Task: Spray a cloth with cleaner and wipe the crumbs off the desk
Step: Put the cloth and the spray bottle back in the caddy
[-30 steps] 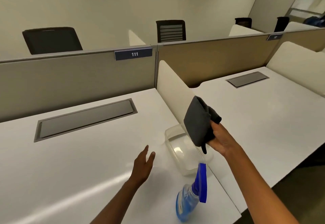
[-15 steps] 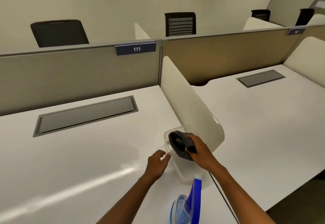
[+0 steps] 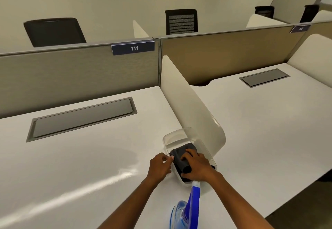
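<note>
**Cloth in the clear tub, both hands at its near end**

On the white desk [image 3: 75,157], a grey recessed panel [image 3: 82,118] lies far left. The left hand [image 3: 160,166] rests against the left wall of the clear tub [image 3: 175,135], fingers loosely curled, holding nothing. Inside the tub lies the dark cloth [image 3: 177,157], pressed under the right hand [image 3: 196,165], whose fingers curl over it. Near right stands the blue spray bottle [image 3: 186,212], untouched.
</note>
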